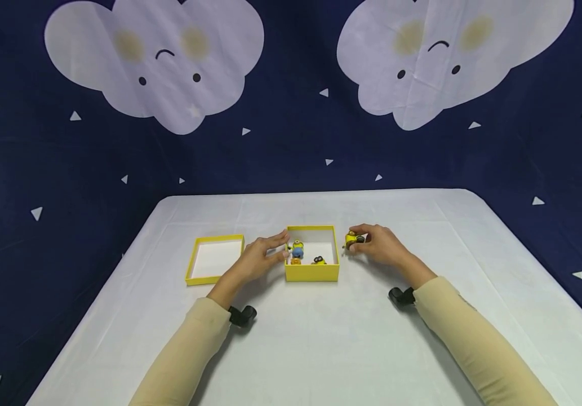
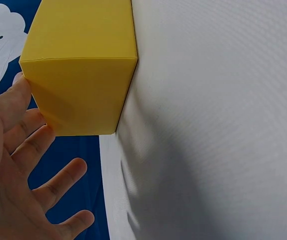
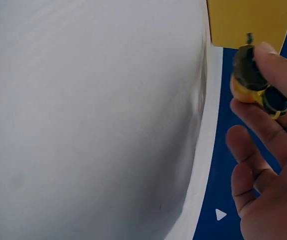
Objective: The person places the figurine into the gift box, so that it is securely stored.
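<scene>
Figurine (image 1: 350, 240) pinched in the right hand (image 1: 381, 246) sits just right of the yellow box (image 1: 312, 274), whose left side the left hand (image 1: 259, 257), spread loosely, touches.

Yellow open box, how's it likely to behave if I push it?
Probably stiff: the yellow open box has straight walls and crisp edges. Likely slides rather than tips, being wider than tall. The minion figures inside may shift.

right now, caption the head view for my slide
Left hand touching an open yellow box of figures; right hand holding another figure beside it.
</scene>
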`<state>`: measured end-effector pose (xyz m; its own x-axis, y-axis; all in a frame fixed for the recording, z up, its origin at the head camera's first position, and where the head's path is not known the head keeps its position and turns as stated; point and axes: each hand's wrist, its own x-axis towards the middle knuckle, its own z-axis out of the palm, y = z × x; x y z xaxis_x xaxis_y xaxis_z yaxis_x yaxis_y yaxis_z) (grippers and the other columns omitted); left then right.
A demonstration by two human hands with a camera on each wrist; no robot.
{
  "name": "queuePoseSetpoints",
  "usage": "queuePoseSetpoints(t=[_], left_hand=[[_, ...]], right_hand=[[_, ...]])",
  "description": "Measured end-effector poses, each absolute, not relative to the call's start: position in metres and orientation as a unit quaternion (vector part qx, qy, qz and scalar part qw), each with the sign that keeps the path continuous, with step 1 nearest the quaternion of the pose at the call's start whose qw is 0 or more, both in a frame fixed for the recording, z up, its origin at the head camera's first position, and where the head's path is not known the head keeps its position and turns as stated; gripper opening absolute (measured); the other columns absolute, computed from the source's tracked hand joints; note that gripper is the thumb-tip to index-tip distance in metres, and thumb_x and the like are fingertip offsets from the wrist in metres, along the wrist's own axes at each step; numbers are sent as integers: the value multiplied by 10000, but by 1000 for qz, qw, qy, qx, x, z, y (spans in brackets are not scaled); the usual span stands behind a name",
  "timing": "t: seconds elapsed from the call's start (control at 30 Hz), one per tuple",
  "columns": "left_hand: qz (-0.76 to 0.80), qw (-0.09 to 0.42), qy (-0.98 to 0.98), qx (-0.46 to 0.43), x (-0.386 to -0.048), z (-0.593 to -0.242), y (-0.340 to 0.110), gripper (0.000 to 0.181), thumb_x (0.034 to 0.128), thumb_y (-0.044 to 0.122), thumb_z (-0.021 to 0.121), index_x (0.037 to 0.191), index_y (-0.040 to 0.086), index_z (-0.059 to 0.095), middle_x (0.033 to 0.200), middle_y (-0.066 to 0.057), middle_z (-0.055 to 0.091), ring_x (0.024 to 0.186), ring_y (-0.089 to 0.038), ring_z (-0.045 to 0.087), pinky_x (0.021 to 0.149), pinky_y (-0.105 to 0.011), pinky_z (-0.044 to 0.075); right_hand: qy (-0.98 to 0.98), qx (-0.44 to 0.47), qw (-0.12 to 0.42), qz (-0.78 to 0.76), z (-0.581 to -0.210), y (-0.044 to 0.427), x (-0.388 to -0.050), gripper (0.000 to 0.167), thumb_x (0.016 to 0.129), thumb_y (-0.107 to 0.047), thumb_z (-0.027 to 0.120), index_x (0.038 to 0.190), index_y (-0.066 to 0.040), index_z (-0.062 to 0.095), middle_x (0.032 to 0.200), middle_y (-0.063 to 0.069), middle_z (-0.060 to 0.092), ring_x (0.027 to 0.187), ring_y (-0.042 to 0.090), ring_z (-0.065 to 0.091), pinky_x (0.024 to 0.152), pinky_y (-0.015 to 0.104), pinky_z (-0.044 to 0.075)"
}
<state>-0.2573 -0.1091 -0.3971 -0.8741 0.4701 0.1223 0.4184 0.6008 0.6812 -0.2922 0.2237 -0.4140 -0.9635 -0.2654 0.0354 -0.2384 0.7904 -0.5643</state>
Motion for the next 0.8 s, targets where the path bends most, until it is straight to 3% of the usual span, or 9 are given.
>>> queuePoseSetpoints(t=[0.8], left_hand=[[366,31,896,251,-258,-399,-110,513,926,287,594,1390,117,459,1512,30,353,1402,-318,325,1132,-532,286]], right_hand=[[932,-141,-25,-332,-379,205,-272,594,815,-467,697,1325,-198,549,1251,21,629,936,194,543,680,276,425]])
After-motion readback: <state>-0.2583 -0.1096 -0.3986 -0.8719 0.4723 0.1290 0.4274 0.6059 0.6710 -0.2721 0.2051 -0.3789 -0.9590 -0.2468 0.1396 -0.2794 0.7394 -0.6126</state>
